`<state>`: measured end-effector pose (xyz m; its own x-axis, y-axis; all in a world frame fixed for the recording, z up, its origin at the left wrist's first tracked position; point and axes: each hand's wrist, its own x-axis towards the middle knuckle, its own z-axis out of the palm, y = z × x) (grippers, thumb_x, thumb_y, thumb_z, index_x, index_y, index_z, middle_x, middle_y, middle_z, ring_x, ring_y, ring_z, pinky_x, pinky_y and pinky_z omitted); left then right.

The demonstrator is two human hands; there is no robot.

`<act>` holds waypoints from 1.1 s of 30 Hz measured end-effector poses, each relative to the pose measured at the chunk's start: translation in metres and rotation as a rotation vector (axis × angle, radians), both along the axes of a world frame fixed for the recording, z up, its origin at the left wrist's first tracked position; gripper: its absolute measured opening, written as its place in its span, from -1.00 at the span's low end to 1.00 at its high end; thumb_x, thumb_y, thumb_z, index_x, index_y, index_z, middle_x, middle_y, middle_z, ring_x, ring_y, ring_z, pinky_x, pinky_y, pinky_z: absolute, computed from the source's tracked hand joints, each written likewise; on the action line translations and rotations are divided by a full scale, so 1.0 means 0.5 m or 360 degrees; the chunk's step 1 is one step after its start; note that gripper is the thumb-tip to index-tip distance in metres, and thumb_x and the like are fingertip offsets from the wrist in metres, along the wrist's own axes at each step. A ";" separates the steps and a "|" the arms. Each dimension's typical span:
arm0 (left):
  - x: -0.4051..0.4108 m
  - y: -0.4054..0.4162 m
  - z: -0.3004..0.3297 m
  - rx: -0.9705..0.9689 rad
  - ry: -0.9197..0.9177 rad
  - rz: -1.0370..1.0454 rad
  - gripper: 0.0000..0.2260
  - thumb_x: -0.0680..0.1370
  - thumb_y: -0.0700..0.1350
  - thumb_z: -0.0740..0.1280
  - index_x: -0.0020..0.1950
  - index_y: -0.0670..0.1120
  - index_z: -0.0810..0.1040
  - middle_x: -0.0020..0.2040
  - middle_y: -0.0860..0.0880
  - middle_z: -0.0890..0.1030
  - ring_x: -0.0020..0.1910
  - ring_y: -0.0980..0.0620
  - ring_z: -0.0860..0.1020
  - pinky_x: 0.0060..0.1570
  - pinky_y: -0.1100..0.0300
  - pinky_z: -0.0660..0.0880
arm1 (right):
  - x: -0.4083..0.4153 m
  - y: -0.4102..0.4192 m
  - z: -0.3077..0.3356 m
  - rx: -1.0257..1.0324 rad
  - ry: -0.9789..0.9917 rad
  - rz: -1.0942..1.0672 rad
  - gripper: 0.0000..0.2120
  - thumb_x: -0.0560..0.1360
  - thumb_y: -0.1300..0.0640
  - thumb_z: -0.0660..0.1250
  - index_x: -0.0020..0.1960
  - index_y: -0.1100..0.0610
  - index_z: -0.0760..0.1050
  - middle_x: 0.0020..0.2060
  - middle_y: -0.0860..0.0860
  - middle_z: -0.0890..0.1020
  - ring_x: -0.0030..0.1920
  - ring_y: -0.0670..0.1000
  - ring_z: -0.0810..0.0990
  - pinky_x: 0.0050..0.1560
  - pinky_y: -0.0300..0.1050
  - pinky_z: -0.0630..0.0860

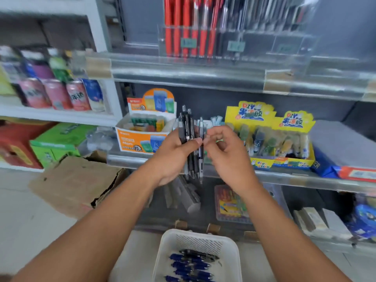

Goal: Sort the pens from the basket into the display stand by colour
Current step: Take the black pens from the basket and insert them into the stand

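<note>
The person stood before the shelves with both arms raised. The left hand (175,151) had its grip closed around a bundle of black pens (189,139), held upright, their clicker ends poking above the fingers and their tips hanging below the palm. The right hand (225,151) sat just beside it, thumb and fingertips pinching a single pen (201,127) at the right edge of that bundle, touching the others. Down at the bottom, a white basket (234,259) held several blue pens (189,265) lying across it, with a black one at the far end. Up on the top shelf stood the clear display stand (284,43), red pens (183,27) upright in its left compartment and darker pens, blurred, further right.
</note>
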<state>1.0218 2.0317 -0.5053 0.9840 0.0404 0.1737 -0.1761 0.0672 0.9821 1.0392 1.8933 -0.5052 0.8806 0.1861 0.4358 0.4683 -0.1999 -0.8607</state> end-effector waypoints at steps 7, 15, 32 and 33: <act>-0.003 0.018 0.135 0.0127 -0.0279 0.0058 -0.83 0.57 -0.22 0.30 0.13 -0.09 0.58 0.06 -0.10 0.68 0.17 -0.07 0.60 0.32 -0.16 0.42 | 0.000 0.011 0.137 0.0008 -0.0182 0.0065 -0.80 0.55 0.14 0.34 -0.05 -0.18 0.48 -0.21 -0.12 0.59 -0.15 0.03 0.64 -0.19 -0.09 0.52; -0.004 0.043 0.224 0.0160 -0.0458 0.0033 -0.79 0.60 -0.17 0.30 0.23 -0.08 0.57 0.13 -0.05 0.67 0.19 -0.03 0.60 0.30 -0.15 0.44 | -0.007 0.025 0.235 0.0100 -0.0218 0.0204 -0.78 0.58 0.17 0.31 0.03 -0.18 0.49 -0.15 -0.04 0.60 -0.24 -0.14 0.63 -0.32 -0.27 0.54; 0.047 0.021 0.265 -0.0018 -0.0518 0.0025 -0.84 0.61 -0.18 0.30 0.16 -0.04 0.57 0.03 0.07 0.70 0.07 0.17 0.64 -0.05 0.35 0.54 | 0.031 0.009 0.302 0.0080 -0.0141 0.0132 -0.86 0.55 0.14 0.36 -0.01 -0.11 0.55 -0.12 -0.08 0.68 -0.11 -0.15 0.65 -0.17 -0.27 0.59; 0.050 0.018 0.267 -0.0024 -0.0512 0.0025 -0.83 0.60 -0.18 0.30 0.18 -0.06 0.57 0.04 0.05 0.70 0.08 0.14 0.64 0.00 0.31 0.53 | 0.032 0.005 0.306 0.0086 -0.0123 0.0136 -0.87 0.54 0.14 0.37 -0.01 -0.10 0.55 -0.11 -0.07 0.67 -0.12 -0.15 0.65 -0.18 -0.28 0.59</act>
<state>1.0468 2.0409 -0.3718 0.8780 0.0602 0.4749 -0.4784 0.0762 0.8748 1.0553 1.8957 -0.3524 0.8260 0.2334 0.5131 0.5468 -0.1106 -0.8299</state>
